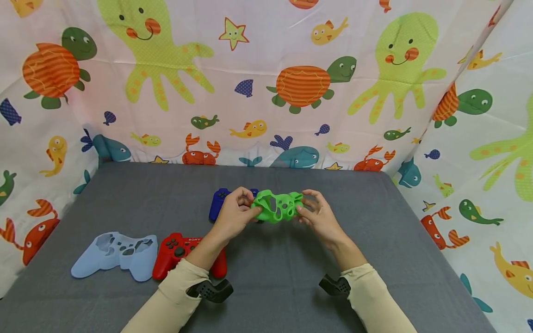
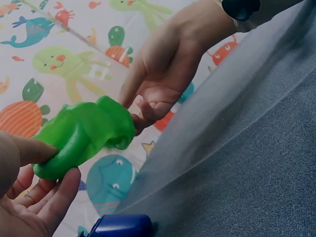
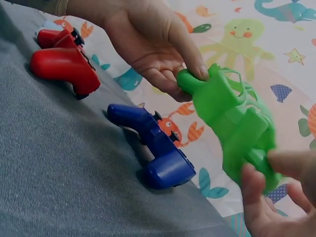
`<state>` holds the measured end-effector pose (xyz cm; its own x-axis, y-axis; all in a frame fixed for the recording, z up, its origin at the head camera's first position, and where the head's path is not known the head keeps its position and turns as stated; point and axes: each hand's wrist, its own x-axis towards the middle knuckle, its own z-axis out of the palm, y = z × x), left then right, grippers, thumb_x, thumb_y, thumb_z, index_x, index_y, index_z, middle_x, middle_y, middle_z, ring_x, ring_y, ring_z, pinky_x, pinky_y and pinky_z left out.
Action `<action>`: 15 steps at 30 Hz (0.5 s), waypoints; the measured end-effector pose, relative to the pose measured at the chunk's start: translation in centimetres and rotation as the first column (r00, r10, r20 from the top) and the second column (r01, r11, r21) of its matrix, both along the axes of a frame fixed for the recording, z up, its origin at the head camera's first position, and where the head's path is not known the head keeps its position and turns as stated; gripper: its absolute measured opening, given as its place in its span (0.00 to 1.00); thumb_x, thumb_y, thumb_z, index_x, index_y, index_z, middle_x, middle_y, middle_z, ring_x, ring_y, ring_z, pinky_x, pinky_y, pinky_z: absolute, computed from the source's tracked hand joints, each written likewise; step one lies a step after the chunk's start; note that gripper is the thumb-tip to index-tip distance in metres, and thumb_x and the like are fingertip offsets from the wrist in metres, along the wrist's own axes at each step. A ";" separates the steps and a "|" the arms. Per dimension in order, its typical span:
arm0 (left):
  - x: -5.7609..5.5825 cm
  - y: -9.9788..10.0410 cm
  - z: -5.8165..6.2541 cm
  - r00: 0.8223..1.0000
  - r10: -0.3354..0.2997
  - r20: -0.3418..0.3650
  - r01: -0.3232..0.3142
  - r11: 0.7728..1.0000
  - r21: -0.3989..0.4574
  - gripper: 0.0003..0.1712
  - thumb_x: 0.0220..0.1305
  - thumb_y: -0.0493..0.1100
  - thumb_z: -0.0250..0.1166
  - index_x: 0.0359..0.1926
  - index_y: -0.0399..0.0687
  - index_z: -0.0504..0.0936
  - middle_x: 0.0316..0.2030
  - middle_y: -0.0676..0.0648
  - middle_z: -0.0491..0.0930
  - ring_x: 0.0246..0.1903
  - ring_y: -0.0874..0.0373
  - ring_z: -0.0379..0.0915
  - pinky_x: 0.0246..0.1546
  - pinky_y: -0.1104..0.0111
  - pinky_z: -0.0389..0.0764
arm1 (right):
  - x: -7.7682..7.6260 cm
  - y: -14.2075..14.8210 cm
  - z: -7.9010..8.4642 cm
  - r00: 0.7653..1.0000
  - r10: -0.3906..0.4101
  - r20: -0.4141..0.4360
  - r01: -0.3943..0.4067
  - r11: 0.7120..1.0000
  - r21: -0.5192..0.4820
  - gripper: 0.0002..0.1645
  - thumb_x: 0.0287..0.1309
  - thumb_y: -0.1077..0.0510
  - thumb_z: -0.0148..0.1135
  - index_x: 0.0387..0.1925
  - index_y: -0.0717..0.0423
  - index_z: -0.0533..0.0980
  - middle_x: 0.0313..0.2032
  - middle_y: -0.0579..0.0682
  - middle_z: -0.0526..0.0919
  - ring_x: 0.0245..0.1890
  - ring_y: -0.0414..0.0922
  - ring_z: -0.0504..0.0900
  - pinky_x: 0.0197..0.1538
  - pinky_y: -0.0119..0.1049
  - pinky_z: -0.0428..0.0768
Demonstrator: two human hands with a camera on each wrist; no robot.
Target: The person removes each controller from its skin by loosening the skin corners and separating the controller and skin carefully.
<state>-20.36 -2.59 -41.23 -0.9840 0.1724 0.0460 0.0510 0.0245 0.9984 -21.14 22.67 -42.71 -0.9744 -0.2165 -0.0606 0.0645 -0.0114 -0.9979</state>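
Observation:
Both hands hold a bright green silicone game controller cover up above the grey table, one at each end. My left hand pinches its left end between thumb and fingers. At the other end, the thumb and fingers of my right hand grip the soft edge. The cover looks bent and partly folded, its button holes facing up in the head view. Beneath and behind the left hand lies a blue game controller, partly hidden in the head view. A red game controller rests under the left forearm, which covers part of it.
A pale blue controller cover lies flat at the table's left, close beside the red controller. The grey tabletop ends at the back against a curtain printed with sea animals, which also hangs along both sides.

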 end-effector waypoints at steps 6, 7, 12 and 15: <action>0.1 0.2 -0.1 0.999 -0.019 -0.037 0.019 1.000 -0.011 0.12 0.61 0.28 0.66 0.39 0.37 0.70 0.28 0.50 0.73 0.24 0.62 0.76 0.30 0.69 0.81 | -0.1 -0.1 -0.1 0.995 -0.078 0.059 0.082 0.993 -0.084 0.12 0.72 0.65 0.54 0.51 0.52 0.64 0.39 0.45 0.76 0.37 0.38 0.83 0.46 0.29 0.81; 0.1 0.2 -0.2 0.999 -0.027 -0.046 0.026 0.999 -0.019 0.11 0.61 0.28 0.66 0.38 0.37 0.71 0.28 0.50 0.73 0.24 0.61 0.75 0.30 0.69 0.80 | -0.2 0.0 -0.2 0.996 -0.052 0.066 0.057 0.996 -0.073 0.10 0.73 0.64 0.54 0.51 0.53 0.65 0.38 0.44 0.77 0.37 0.38 0.83 0.46 0.30 0.81; 0.1 0.3 -0.4 0.998 -0.030 -0.063 0.028 0.999 -0.030 0.11 0.61 0.28 0.66 0.39 0.36 0.71 0.29 0.49 0.73 0.25 0.61 0.74 0.30 0.69 0.79 | -0.2 0.0 -0.7 0.995 0.075 0.069 -0.081 0.992 0.095 0.10 0.75 0.60 0.51 0.51 0.63 0.67 0.34 0.47 0.79 0.31 0.39 0.83 0.42 0.34 0.84; 0.1 0.3 -0.5 0.999 -0.008 -0.043 0.007 1.000 -0.026 0.11 0.62 0.29 0.66 0.39 0.37 0.71 0.30 0.48 0.74 0.25 0.60 0.75 0.31 0.68 0.81 | -0.1 -0.1 -1.1 0.988 0.135 0.080 -0.150 0.964 0.217 0.14 0.76 0.62 0.48 0.54 0.70 0.66 0.32 0.52 0.79 0.26 0.41 0.82 0.35 0.36 0.84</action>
<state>-20.22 -2.31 -41.70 -0.9798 0.1816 0.0840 0.0944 0.0494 0.9943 -21.27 22.61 -43.78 -0.9269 -0.3270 -0.1842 0.1134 0.2241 -0.9680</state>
